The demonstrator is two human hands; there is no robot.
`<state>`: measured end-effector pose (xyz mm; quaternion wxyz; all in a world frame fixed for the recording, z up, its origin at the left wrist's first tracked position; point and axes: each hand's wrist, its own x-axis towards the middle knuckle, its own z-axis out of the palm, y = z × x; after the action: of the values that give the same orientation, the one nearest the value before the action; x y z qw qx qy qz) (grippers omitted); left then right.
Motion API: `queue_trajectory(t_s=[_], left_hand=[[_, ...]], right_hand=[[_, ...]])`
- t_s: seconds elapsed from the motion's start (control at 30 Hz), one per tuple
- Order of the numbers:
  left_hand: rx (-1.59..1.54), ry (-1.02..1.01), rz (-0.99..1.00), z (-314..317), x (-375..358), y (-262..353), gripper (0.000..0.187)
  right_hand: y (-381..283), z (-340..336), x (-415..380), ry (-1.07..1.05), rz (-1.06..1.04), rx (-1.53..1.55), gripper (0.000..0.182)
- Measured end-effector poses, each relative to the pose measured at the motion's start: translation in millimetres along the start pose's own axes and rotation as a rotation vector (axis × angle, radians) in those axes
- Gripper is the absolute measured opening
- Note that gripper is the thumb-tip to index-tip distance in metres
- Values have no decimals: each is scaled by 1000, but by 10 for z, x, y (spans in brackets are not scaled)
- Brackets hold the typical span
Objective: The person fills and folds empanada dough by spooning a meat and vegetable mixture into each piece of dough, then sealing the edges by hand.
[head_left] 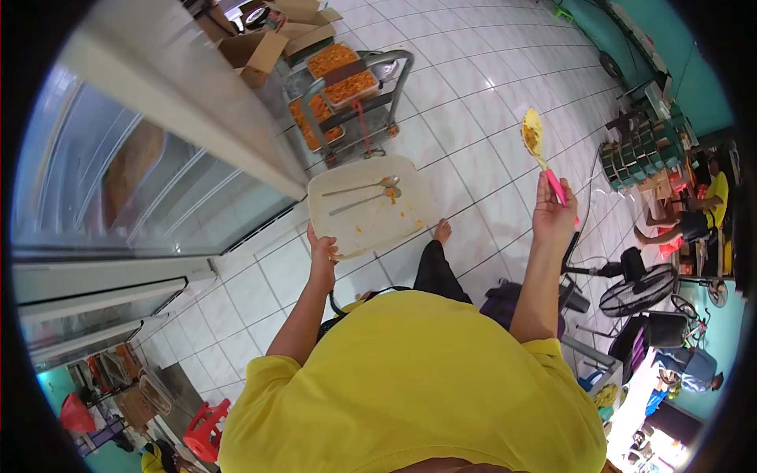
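Observation:
My left hand (322, 254) is closed around the near left edge of a cream plastic tray (347, 232). Inside the tray lie two metal spoons (355, 188), along with some orange food scraps. Out to the right, my right hand (554, 214) grips the pink handle of a serving spoon (533, 135). Its pale yellow head points up and away from me and is smeared with brownish-yellow food. The spoon is well apart from the tray.
Beyond the tray, a metal trolley (400, 71) carries containers of orange food (347, 85). Cardboard boxes (264, 57) stand behind it. A glass-fronted cabinet (181, 181) borders the left. Rightward are a black fan (637, 290), green crates (643, 155) and a seated person (698, 217).

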<state>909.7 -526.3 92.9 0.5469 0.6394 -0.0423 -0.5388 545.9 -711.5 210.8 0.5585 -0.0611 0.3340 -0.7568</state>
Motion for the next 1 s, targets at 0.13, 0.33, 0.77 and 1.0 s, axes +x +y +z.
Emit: queue_trajectory(t_s=[0.13,0.33,0.77,1.0], left_hand=[[14,-29,-51,1029,615,23,70],[30,-239,-197,2734,1433,89,64],[-243,-158,-157,5074,3758,898,79],[-148,239,73,4898,5144,837,79]], right_hand=[[-73,-22,1037,-26,-36,-68,25],[-379,467,2394,-145,-26,-316,26],[1313,2462,4953,-615,62,-658,24],[2887,3101,5626,-837,259,-1002,23]])
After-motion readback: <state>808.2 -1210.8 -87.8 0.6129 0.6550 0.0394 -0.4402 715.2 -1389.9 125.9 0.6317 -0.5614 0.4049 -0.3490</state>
